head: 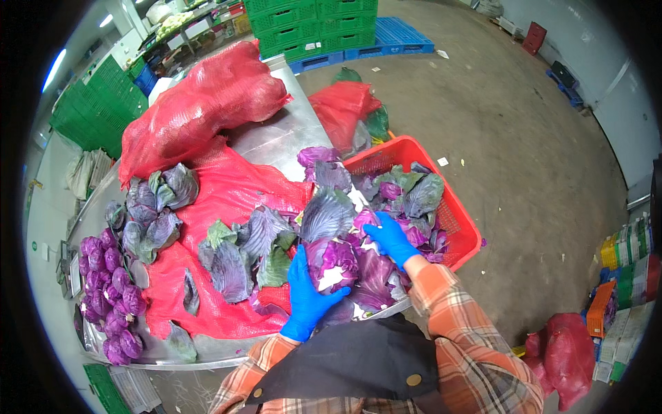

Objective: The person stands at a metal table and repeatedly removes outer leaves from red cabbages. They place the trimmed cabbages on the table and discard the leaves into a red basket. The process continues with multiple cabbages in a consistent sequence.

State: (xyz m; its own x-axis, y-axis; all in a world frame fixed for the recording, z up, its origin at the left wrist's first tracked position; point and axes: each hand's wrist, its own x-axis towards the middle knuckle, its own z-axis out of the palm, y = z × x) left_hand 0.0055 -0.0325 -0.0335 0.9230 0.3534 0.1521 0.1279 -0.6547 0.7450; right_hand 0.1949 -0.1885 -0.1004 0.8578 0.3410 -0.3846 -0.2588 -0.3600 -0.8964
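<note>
In the blue glove, my left hand (307, 300) cups a red cabbage head (333, 264) from its left and near side, thumb and fingers spread around it. The cabbage shows a pale patch facing up and rests among loose leaves at the table's right edge. My right hand (390, 239), also gloved in blue, reaches over purple leaves (364, 221) just beyond the head. Whether its fingers grip a leaf is hidden. Large outer leaves (328, 213) lie around both hands. Beside the right hand, a red plastic crate (463, 227) contains cabbage leaves and trimmings.
Red mesh sacking (227, 181) covers much of the metal table (264, 139). A full red mesh sack (207, 98) lies at the back. Untrimmed cabbages (160, 202) and a pile of trimmed purple cabbages (111, 295) sit left. Green crates (310, 26) stand on blue pallets (401, 36).
</note>
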